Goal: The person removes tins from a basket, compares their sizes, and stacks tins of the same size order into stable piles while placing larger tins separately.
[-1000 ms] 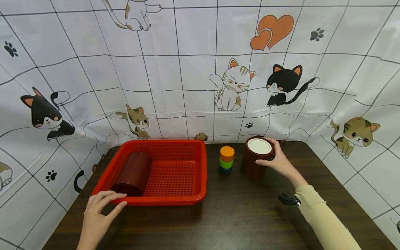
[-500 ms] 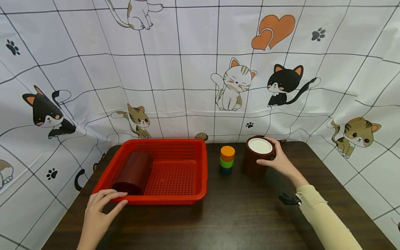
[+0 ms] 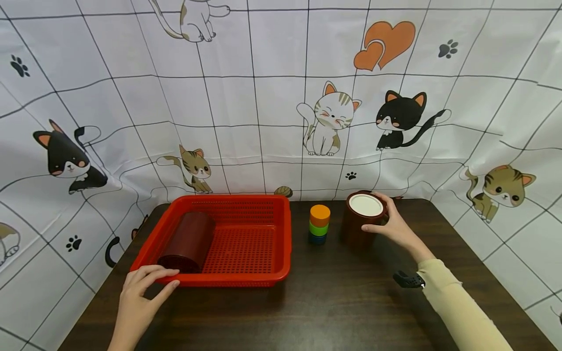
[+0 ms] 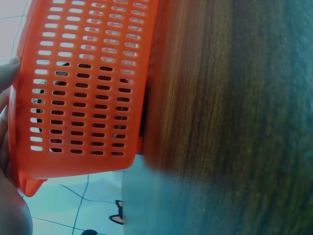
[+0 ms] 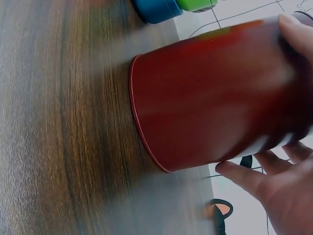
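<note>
In the head view my left hand (image 3: pixel 138 300) pinches the near left corner of a red plastic basket (image 3: pixel 237 279), fingers over the rim and thumb in front. Its slotted wall (image 4: pixel 88 164) fills much of the left wrist view. A dark red cylinder (image 3: pixel 189 241) lies on its side inside the basket, at the left. My right hand (image 3: pixel 397 229) grips a dark red canister (image 3: pixel 356 236) with a white lid (image 3: pixel 366 204), thumb on the near side. The right wrist view shows the canister's base edge (image 5: pixel 136 110) close against the table, with fingers curved along its side.
Between basket and canister stands a small stack of orange, green and blue pieces (image 3: pixel 318 228). All rest on a dark wooden table (image 3: pixel 333 302). Behind it hangs a white sheet (image 3: pixel 272 107) printed with cats and grid lines.
The head view has shifted very slightly. Both hands keep their places on the basket and the canister.
</note>
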The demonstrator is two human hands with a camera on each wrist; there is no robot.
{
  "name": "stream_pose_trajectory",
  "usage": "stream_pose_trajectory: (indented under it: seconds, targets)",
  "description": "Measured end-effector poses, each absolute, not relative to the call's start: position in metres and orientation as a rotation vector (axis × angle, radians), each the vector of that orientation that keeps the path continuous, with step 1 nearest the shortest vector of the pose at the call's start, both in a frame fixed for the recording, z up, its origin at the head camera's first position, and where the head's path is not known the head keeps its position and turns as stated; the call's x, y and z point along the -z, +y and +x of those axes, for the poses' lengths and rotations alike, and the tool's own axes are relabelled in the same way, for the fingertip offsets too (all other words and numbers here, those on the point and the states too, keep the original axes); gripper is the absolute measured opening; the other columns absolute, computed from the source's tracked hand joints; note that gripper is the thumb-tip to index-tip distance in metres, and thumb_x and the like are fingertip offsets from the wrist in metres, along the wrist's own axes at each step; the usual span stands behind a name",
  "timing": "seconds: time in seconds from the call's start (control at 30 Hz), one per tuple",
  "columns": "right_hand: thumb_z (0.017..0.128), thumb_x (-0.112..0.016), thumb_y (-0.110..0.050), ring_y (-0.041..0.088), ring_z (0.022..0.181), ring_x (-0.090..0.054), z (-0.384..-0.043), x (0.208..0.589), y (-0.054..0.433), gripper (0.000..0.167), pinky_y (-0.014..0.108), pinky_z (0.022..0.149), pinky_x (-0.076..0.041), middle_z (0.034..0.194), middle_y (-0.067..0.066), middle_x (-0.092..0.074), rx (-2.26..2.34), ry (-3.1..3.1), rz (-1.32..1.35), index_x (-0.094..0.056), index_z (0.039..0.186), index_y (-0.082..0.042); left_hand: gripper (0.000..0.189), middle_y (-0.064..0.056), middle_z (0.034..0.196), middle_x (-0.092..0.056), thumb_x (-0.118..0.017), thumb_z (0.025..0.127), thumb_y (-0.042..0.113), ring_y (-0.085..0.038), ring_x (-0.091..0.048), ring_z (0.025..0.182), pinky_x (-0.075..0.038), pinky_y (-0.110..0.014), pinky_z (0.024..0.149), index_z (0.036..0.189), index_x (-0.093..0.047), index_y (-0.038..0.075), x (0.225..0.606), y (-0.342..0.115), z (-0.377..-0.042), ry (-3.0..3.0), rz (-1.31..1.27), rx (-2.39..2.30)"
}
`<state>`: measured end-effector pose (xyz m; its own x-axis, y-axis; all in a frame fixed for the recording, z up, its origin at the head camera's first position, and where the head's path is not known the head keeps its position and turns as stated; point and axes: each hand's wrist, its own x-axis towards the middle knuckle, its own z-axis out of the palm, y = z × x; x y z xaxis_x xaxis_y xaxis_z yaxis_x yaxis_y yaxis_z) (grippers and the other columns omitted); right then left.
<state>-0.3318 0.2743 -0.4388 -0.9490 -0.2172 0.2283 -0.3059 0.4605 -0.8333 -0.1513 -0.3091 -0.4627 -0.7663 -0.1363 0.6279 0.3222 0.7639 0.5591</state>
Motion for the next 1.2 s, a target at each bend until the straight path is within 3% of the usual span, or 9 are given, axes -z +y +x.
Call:
stream_pose_trajectory:
  seconds: [0.23, 0.47, 0.83, 1.2]
  targets:
    - [0.084, -0.078, -0.014, 0.044, 0.148, -0.023, -0.331, 0.426, 0.276, 0.106, 0.065, 0.113, -0.026, 0.161, 0.023, -0.022, -1.530, -2.572, 0.481, -0.004, 0.160, -0.018, 0.040, 0.007, 0.096, -0.063, -0.089, 0.065, 0.003, 0.007, -0.038, 0.101, -0.024, -0.018, 0.088, 0.095, -0.078, 0.027, 0.463, -0.309, -0.151, -2.273, -0.146, 0.880]
    - [0.085, -0.075, -0.009, 0.046, 0.145, -0.027, -0.336, 0.402, 0.277, 0.098, 0.070, 0.110, -0.025, 0.159, 0.024, -0.027, -1.495, -2.508, 0.582, -0.012, 0.159, -0.021, 0.040, 0.007, 0.097, -0.063, -0.089, 0.066, 0.004, 0.007, -0.038, 0.103, -0.024, -0.019, 0.089, 0.096, -0.078, 0.027, 0.463, -0.309, -0.152, -2.275, -0.148, 0.876]
    - [0.083, -0.078, -0.012, 0.036, 0.149, -0.027, -0.348, 0.362, 0.260, 0.095, 0.067, 0.115, -0.023, 0.161, 0.013, -0.030, -1.449, -2.526, 0.653, -0.019, 0.157, -0.023, 0.040, 0.009, 0.098, -0.063, -0.089, 0.066, 0.004, 0.007, -0.037, 0.103, -0.024, -0.020, 0.089, 0.096, -0.077, 0.028, 0.465, -0.311, -0.152, -2.282, -0.145, 0.867]
    - [0.082, -0.081, -0.017, 0.029, 0.149, -0.029, -0.363, 0.322, 0.209, 0.095, 0.062, 0.118, -0.023, 0.160, 0.008, -0.032, -1.389, -2.536, 0.856, -0.023, 0.156, -0.021, 0.040, 0.008, 0.098, -0.063, -0.089, 0.067, 0.004, 0.005, -0.038, 0.103, -0.024, -0.019, 0.089, 0.096, -0.077, 0.028, 0.464, -0.311, -0.152, -2.268, -0.167, 0.888]
